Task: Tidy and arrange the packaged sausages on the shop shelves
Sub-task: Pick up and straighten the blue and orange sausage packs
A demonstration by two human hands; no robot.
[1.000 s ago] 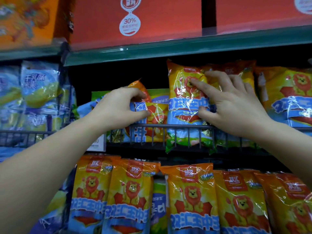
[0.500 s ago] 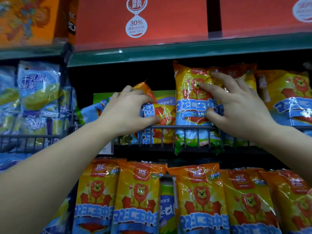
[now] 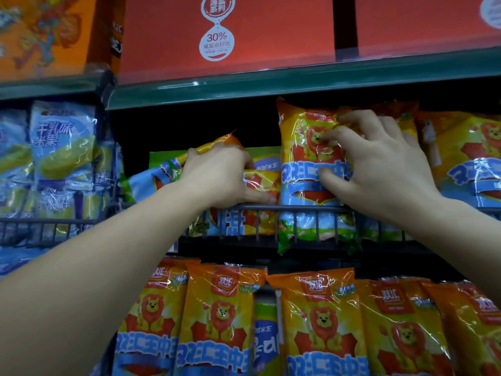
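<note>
On the middle shelf, behind a wire rail (image 3: 303, 208), stand orange and yellow sausage packs with a lion picture. My left hand (image 3: 217, 177) grips a slumped, tilted pack (image 3: 260, 185) that leans to the left in front of a green pack (image 3: 265, 158). My right hand (image 3: 376, 166) lies spread on an upright pack (image 3: 303, 158), thumb and fingers pinching its front. More lion packs (image 3: 466, 158) stand to the right of it.
The shelf below carries a row of lion packs (image 3: 222, 321) with a green pack (image 3: 265, 335) wedged between them. Blue and green packs (image 3: 62, 150) fill the left bay. Red boxes (image 3: 225, 31) and an orange box (image 3: 43, 33) sit on the top shelf.
Both hands have stayed on the same two packs. My left hand has closed further over the tilted pack; my right fingers have curled in on the upright pack. The view has shifted slightly.
</note>
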